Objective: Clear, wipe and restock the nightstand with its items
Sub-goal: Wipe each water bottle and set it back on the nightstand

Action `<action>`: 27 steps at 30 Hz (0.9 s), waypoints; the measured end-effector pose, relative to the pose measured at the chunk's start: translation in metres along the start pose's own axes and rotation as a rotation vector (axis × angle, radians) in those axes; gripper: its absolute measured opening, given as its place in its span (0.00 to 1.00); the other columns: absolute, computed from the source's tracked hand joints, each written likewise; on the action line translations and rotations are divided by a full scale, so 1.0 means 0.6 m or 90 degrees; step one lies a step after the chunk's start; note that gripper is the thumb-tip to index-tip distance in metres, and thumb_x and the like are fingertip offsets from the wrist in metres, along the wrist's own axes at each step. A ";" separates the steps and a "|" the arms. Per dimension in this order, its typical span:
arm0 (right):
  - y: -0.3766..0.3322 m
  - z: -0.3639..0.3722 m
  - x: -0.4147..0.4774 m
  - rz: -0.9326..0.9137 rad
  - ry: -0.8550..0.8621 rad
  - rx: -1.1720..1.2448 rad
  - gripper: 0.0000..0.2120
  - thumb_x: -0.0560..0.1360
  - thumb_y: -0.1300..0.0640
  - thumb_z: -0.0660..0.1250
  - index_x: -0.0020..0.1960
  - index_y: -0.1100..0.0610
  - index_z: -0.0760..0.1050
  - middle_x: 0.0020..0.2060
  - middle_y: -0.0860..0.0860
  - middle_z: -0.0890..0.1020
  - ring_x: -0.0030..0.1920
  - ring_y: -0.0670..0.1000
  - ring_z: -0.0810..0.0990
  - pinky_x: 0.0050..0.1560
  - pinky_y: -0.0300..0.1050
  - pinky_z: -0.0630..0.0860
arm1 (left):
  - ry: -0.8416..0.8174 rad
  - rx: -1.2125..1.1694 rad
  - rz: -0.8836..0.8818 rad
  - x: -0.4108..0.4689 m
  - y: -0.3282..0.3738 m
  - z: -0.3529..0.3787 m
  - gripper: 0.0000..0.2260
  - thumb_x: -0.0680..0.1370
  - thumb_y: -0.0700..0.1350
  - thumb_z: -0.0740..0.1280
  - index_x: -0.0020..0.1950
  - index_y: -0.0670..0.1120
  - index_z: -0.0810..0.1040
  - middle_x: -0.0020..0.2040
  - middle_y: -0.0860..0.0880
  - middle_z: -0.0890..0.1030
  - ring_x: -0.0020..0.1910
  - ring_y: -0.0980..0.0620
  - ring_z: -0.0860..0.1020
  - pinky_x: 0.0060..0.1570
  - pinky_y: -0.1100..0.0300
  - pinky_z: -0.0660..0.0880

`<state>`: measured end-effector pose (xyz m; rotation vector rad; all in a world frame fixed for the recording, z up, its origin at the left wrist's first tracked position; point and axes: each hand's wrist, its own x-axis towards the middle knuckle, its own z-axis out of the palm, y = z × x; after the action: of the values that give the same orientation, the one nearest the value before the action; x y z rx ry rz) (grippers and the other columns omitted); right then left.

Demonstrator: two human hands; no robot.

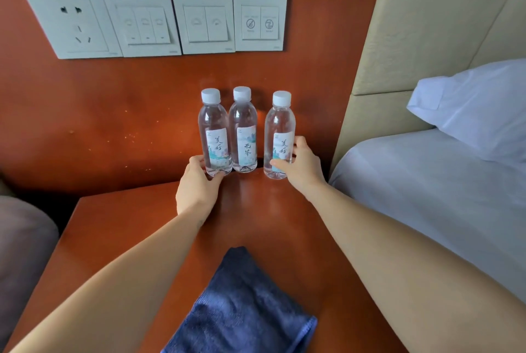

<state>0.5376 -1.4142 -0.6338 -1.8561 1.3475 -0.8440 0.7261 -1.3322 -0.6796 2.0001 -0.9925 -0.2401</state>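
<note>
Nearest, a folded dark blue cloth (242,304) lying flat on the glossy reddish-brown nightstand (113,238), between two bare forearms reaching forward; farther back, left hand (196,184) wrapped around the base of the left bottle (215,133), right hand (301,164) gripping the lower part of the right bottle (279,136). Between them, untouched, the middle bottle (243,130), touching the left one, slightly apart from the right; all three upright, clear plastic, white caps, pale labels with brush script; behind, white wall switches (176,22).
</note>
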 end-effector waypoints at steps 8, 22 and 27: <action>-0.006 0.017 0.048 0.012 -0.007 0.009 0.29 0.69 0.53 0.77 0.65 0.53 0.68 0.59 0.52 0.81 0.58 0.55 0.80 0.58 0.57 0.78 | 0.007 -0.005 -0.032 -0.003 0.001 -0.004 0.24 0.73 0.58 0.72 0.66 0.55 0.69 0.61 0.57 0.79 0.58 0.52 0.77 0.48 0.56 0.70; -0.015 0.038 0.055 0.010 0.019 -0.032 0.27 0.69 0.53 0.77 0.61 0.54 0.65 0.58 0.51 0.81 0.55 0.55 0.81 0.56 0.57 0.78 | 0.015 0.011 -0.029 0.000 -0.001 -0.002 0.23 0.75 0.57 0.71 0.67 0.55 0.68 0.62 0.57 0.79 0.59 0.52 0.77 0.49 0.56 0.71; -0.015 0.038 0.050 0.012 0.024 -0.039 0.27 0.70 0.52 0.77 0.61 0.54 0.65 0.57 0.51 0.81 0.55 0.55 0.81 0.55 0.55 0.78 | 0.015 0.009 -0.017 0.001 -0.003 -0.001 0.24 0.75 0.56 0.71 0.68 0.53 0.68 0.62 0.56 0.79 0.60 0.52 0.77 0.49 0.56 0.71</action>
<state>0.5685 -1.4375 -0.6355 -1.8796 1.4273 -0.8411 0.7279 -1.3320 -0.6807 2.0255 -0.9561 -0.2230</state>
